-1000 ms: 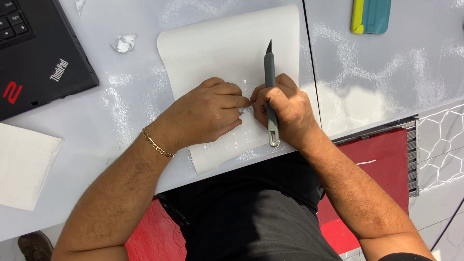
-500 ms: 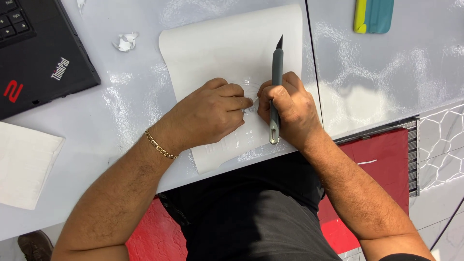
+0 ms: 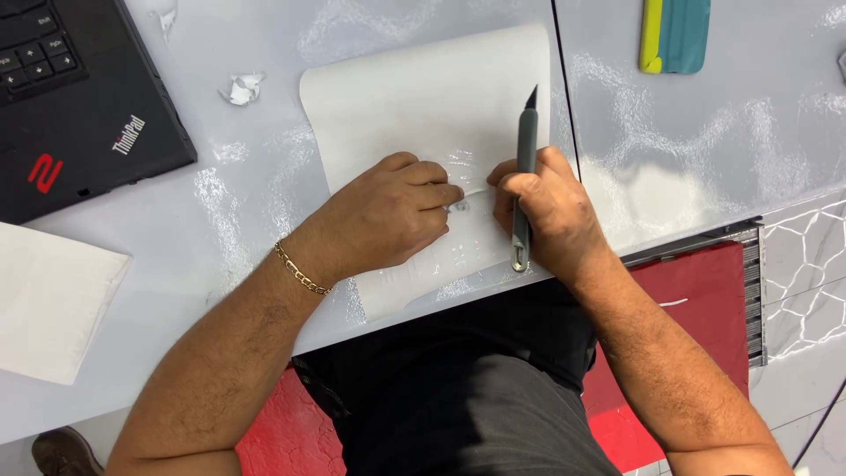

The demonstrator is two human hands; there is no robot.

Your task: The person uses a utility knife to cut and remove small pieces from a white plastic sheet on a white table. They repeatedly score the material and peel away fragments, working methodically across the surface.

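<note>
A white sheet lies on the glossy white table, its near end hanging over the front edge. My left hand presses flat on the sheet, fingertips pointing right. My right hand holds a grey craft knife upright along the hand, blade pointing away from me. The thumb and fingertips of both hands meet over a small spot on the sheet, pinching at something too small to make out.
A black laptop sits at the far left, a folded white paper below it. A crumpled scrap lies near the sheet. A teal and yellow squeegee rests at the far right. Red floor shows below the table edge.
The knife in my right hand has shifted slightly right with the hand. Both hands stay together over the same spot on the sheet.
</note>
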